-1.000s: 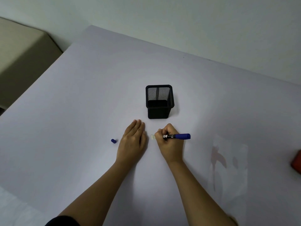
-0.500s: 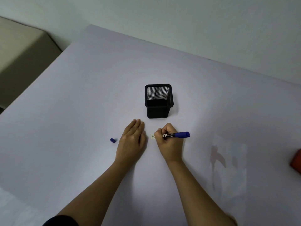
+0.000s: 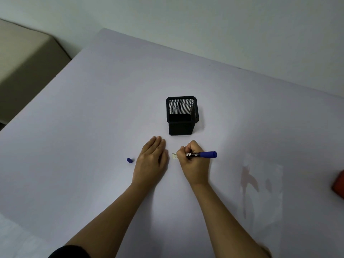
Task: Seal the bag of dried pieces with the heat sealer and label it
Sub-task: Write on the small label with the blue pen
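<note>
A small white label (image 3: 174, 156) lies on the pale table (image 3: 93, 127) between my hands; my right hand covers its right part. My right hand (image 3: 193, 162) grips a blue marker (image 3: 203, 154), tip down at the label, blue end pointing right. My left hand (image 3: 151, 161) rests flat on the table just left of the label, fingers together, holding nothing. The marker's blue cap (image 3: 129, 160) lies left of my left hand. A clear plastic bag (image 3: 260, 187) with a few dark dried pieces inside lies flat at the right.
A black mesh pen holder (image 3: 181, 116) stands just beyond my hands. A red object (image 3: 339, 185) is cut off by the right edge. A beige piece of furniture (image 3: 24, 67) sits beyond the table's left edge, and a wall runs behind.
Hardly anything has moved: my right hand with the marker stays over the label with only tiny shifts, and my left hand keeps flat beside it.
</note>
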### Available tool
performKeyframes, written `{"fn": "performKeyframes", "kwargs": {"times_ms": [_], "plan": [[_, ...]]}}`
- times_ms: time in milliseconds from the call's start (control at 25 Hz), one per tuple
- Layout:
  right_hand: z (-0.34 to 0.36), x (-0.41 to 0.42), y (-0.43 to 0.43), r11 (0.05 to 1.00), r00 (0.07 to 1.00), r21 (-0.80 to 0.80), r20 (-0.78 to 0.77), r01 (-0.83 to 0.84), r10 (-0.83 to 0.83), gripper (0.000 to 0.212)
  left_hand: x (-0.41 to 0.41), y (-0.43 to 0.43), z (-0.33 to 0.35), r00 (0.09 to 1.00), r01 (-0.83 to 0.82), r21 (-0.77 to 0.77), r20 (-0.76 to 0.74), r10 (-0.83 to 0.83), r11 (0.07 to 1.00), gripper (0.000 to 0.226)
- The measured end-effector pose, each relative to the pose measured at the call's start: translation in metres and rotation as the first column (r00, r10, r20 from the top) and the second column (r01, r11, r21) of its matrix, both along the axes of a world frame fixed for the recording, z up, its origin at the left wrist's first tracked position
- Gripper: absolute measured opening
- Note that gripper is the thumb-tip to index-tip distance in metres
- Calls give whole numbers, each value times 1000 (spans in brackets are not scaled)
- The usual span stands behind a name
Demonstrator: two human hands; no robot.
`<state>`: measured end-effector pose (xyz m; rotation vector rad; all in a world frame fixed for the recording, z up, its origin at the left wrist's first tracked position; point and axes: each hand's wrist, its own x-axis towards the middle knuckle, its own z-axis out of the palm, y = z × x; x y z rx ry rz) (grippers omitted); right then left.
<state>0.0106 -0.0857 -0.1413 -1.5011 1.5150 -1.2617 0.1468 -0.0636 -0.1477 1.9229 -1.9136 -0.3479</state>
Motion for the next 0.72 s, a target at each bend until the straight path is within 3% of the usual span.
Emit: {"fn": "performKeyframes", "kwargs": {"times_ms": [720], "plan": [[-1,-1,1,1000,1000,-4,5,-5,5,26,-2,0,4,1000,-16,-24,-10,16,1000,45]]}}
